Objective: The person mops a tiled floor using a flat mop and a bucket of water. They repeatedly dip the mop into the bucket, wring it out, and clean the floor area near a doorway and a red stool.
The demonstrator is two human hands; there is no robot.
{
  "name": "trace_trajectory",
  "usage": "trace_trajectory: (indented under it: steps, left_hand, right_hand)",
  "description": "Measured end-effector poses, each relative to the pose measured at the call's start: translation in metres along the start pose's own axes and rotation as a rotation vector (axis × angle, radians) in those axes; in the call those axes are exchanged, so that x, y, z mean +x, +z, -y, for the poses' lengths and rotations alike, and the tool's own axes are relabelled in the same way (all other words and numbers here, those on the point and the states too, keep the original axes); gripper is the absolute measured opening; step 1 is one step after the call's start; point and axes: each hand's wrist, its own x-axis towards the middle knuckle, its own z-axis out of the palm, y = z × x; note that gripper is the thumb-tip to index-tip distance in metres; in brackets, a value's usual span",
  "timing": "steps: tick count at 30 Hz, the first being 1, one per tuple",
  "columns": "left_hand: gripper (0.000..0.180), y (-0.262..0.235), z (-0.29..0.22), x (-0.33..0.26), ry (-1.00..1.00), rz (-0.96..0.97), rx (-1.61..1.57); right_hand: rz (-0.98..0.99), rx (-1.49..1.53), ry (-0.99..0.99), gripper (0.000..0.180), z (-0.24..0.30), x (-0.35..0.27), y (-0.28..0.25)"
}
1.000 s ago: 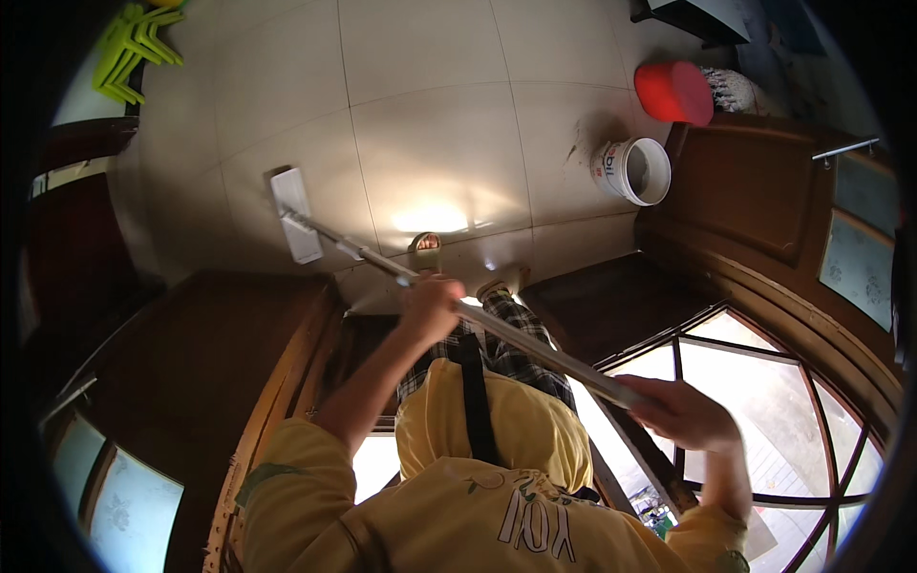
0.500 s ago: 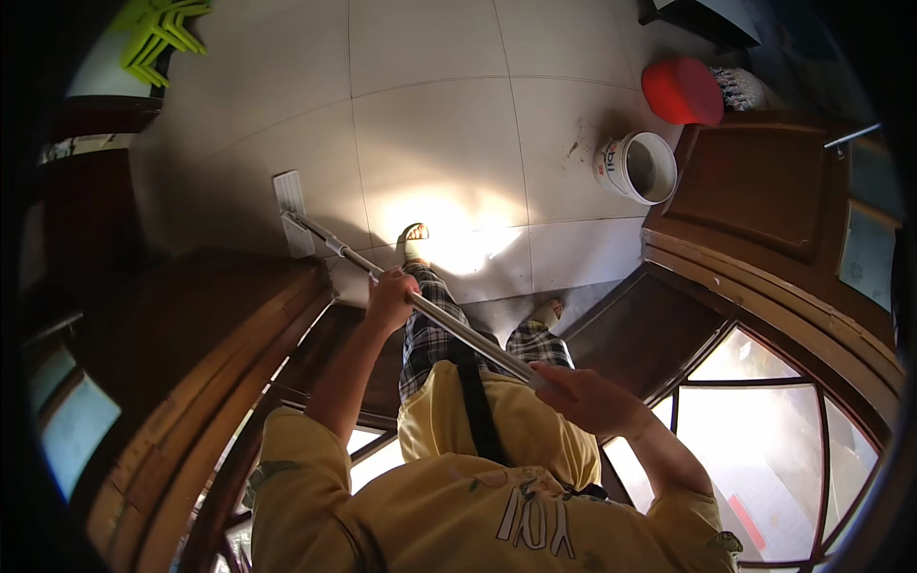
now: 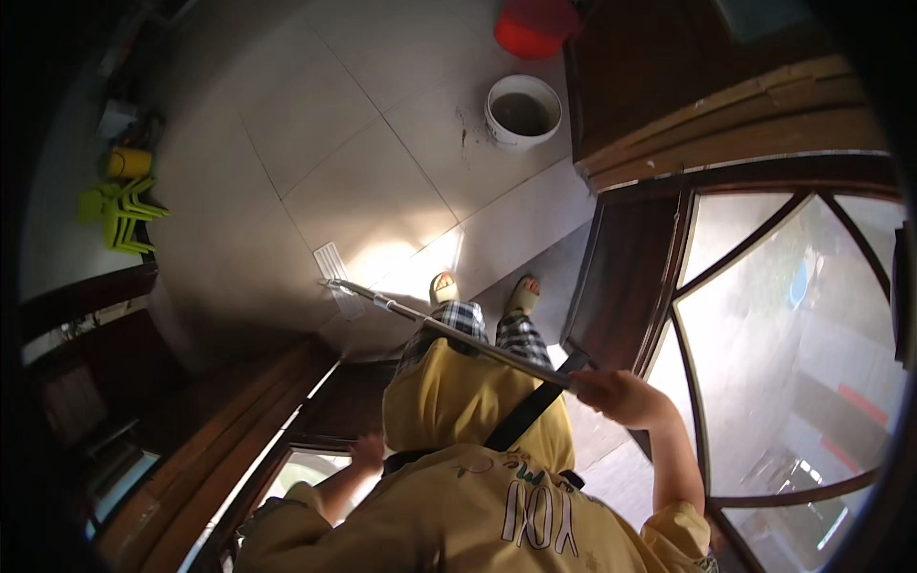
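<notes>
A flat mop with a long metal pole (image 3: 482, 350) slants across the front of my body. Its pale flat head (image 3: 339, 281) rests on the tiled floor to the left of my feet. My right hand (image 3: 621, 397) is closed around the pole's upper end, at my right side. Off the pole, my left hand (image 3: 366, 452) hangs low beside my waist; its fingers look loosely apart, though the hand is dim and slightly blurred. Both my sandalled feet (image 3: 522, 294) stand near the doorway's grey sill.
A white bucket (image 3: 522, 113) with murky water stands ahead, beside dark smudges on the tiles. Behind it is a red stool-like object (image 3: 537, 27). Green plastic chairs (image 3: 124, 212) are at the far left. Wooden door panels (image 3: 726, 115) with glass flank me on both sides.
My left hand has let go of the pole and dropped to my waist. My view has turned right, and my feet are now closer together. The right hand keeps its hold.
</notes>
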Motion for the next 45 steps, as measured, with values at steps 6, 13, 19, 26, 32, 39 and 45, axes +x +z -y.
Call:
trace_trajectory:
  steps: [6, 13, 19, 26, 32, 39, 45]
  left_hand:
    - [0.041, 0.099, -0.059, -0.054, 0.048, 0.255, -0.180]
    - [0.043, 0.128, -0.097, -0.065, 0.042, 0.259, -0.382]
    - [0.045, 0.145, -0.146, -0.075, -0.045, 0.211, -0.434]
    - [0.039, 0.154, -0.172, -0.089, -0.399, 0.098, -0.451]
    - [0.036, 0.111, -0.176, -0.075, -0.955, -0.145, -0.897]
    - [0.032, 0.121, -0.182, -0.050, -1.033, -0.591, -0.796]
    - [0.071, -0.028, -0.242, 0.073, -0.122, -0.314, -2.845]
  right_hand:
    - [0.000, -0.029, -0.083, 0.035, 0.028, 0.000, 0.002]
    - [0.062, -0.133, 0.032, 0.031, 0.098, 0.009, -0.014]
    - [0.195, -0.172, -0.008, 0.030, 0.093, 0.031, -0.027]
    - [0.295, -0.098, -0.011, 0.014, 0.032, 0.049, -0.057]
    - [0.305, -0.028, 0.044, 0.024, -0.043, 0.062, -0.076]
    - [0.468, 0.146, 0.006, 0.014, -0.046, 0.043, -0.096]
    - [0.548, 0.150, -0.023, 0.020, -0.059, 0.022, -0.093]
